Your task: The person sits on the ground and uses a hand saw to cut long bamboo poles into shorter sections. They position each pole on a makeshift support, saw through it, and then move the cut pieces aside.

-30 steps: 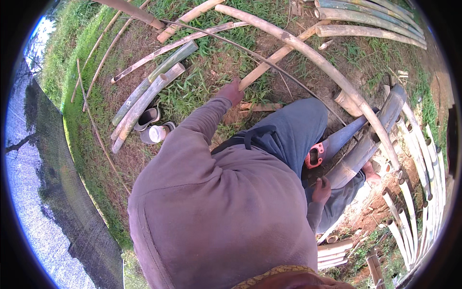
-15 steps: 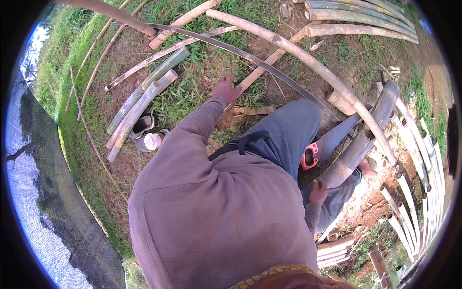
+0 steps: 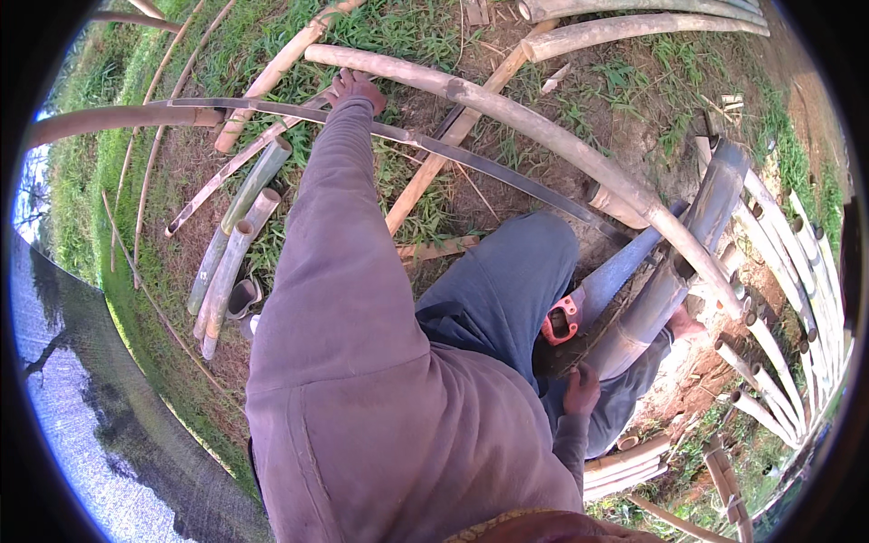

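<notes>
My left hand [image 3: 356,93] is stretched far forward, fingers apart, beside the end of a long pale bamboo pole [image 3: 543,113]. A long dark flat strip [image 3: 534,187] passes just below that hand; contact with either is hard to tell. My right hand [image 3: 581,391] has its fingers curled at the near end of a thick dark bamboo pole [image 3: 654,312], which slants away beside my legs. Between my bent knee and this pole lies a handsaw with an orange handle [image 3: 559,322] and bluish blade [image 3: 615,276].
A wooden slat [image 3: 434,167] crosses under the pale pole. Short green bamboo pieces [image 3: 240,204] lie left on the grass, near a shoe [image 3: 244,297]. Several bamboo poles [image 3: 647,29] are stacked far right, with more cut lengths [image 3: 769,249] along the right edge.
My left hand has moved forward and left, away from the wooden slat's end to beside the pale pole's end. My right hand stays at the thick bamboo. The view has shifted.
</notes>
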`<action>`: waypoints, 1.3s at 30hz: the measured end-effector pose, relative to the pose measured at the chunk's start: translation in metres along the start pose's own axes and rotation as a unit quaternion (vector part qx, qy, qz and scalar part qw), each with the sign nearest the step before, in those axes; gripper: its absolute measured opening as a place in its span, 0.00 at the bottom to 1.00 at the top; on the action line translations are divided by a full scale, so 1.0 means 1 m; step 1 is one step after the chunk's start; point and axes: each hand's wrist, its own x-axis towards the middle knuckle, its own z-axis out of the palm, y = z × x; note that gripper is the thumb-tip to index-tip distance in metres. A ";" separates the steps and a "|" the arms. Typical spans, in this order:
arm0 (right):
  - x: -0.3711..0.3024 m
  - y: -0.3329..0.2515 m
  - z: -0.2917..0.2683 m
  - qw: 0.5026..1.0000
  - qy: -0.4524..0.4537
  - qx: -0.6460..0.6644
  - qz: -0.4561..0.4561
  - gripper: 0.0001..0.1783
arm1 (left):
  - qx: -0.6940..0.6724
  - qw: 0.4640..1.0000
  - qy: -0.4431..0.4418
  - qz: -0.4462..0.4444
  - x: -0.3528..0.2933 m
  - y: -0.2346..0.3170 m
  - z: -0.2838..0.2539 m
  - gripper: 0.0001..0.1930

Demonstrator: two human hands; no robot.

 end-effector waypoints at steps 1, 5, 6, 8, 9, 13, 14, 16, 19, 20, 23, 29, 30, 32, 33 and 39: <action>0.001 -0.005 -0.002 1.000 -0.004 0.006 0.008 0.17 | 0.012 1.000 0.009 -0.004 0.003 0.000 0.003 0.40; 0.006 -0.001 0.002 1.000 0.000 0.028 0.012 0.18 | 0.086 0.993 -0.042 0.072 0.006 -0.001 0.000 0.34; 0.003 0.001 0.003 1.000 0.001 0.014 0.010 0.18 | 0.122 0.986 0.008 0.116 -0.004 0.000 -0.001 0.27; 0.005 0.001 0.002 1.000 0.003 -0.015 -0.003 0.19 | 0.119 0.979 0.025 0.165 0.000 -0.014 0.013 0.23; 0.006 0.001 0.000 1.000 0.002 -0.016 -0.004 0.19 | 0.117 0.975 0.032 0.188 0.001 -0.022 0.019 0.21; 0.010 -0.007 -0.002 1.000 -0.013 -0.022 0.006 0.19 | 0.127 0.933 0.010 0.336 0.002 -0.034 0.021 0.19; 0.011 -0.009 -0.002 0.999 -0.023 -0.025 0.010 0.19 | 0.109 0.931 0.025 0.348 -0.006 -0.033 0.012 0.19; 0.012 -0.014 0.001 0.999 -0.017 -0.031 0.000 0.18 | 0.099 0.926 0.039 0.361 -0.025 -0.025 -0.010 0.18; 0.014 -0.014 0.001 0.999 -0.023 -0.039 -0.006 0.19 | 0.015 0.921 0.057 0.385 -0.049 -0.026 -0.041 0.13; 0.013 -0.011 0.002 0.999 -0.025 -0.040 -0.002 0.19 | -0.055 0.911 0.087 0.400 -0.051 -0.028 -0.047 0.13; 0.010 0.007 0.009 0.999 -0.009 -0.042 -0.026 0.19 | -0.122 0.853 0.197 0.467 -0.077 0.009 -0.095 0.13; 0.010 -0.007 -0.005 0.997 -0.009 -0.025 -0.070 0.19 | -0.144 0.738 0.500 0.429 -0.123 0.114 -0.194 0.24; 0.005 -0.006 -0.008 0.997 0.014 -0.013 -0.074 0.19 | -0.159 0.716 0.523 0.433 -0.136 0.120 -0.213 0.21; -0.004 -0.004 -0.005 0.995 0.053 0.013 -0.083 0.19 | -0.184 0.672 0.567 0.440 -0.174 0.123 -0.248 0.16; -0.008 -0.004 -0.003 0.993 0.066 0.025 -0.092 0.19 | -0.200 0.634 0.602 0.442 -0.190 0.128 -0.261 0.15; -0.007 -0.032 -0.035 0.982 0.079 0.123 -0.123 0.24 | -0.335 0.555 0.610 0.456 -0.320 0.181 -0.301 0.13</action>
